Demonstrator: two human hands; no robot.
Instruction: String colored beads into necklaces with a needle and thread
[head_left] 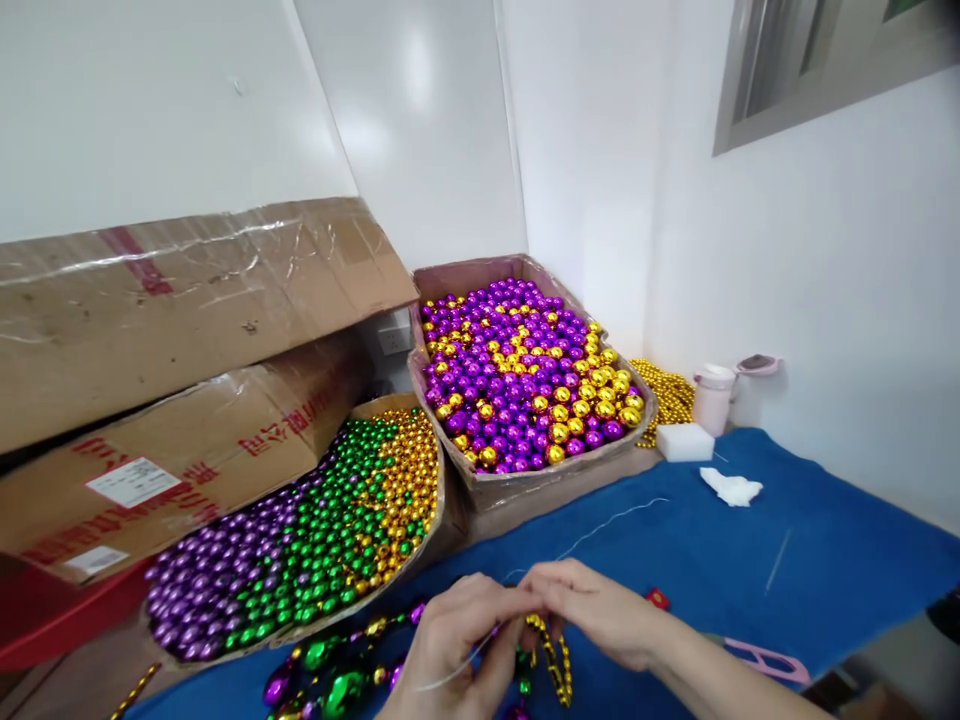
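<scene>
1. Meeting at the fingertips above the blue cloth (847, 530), our two hands come in low: the left hand (457, 645) from the bottom edge, the right hand (592, 610) from the lower right, its forearm slanting up to the left.
2. Our left fingers are curled, pinching the white thread (461, 668), whose tail crosses the hand. Our right fingers are bent over the left ones; we cannot tell what they grip.
3. We see the gold strand (562, 668) hanging in loops just below our joined fingertips; which hand bears it is unclear.
4. Beside our left hand lie big green, purple and gold beads (345, 692).
5. Left of us, the lower box (442, 500) holds small beads in bands: purple, green, then gold. Cardboard flaps (195, 310) with red print slope over it.
6. Beyond, the upper box (525, 482) holds larger purple and gold balls, mixed, with gold thickest at its right.
7. Against the wall we have a pale cup (712, 402), behind a white block (685, 442).
</scene>
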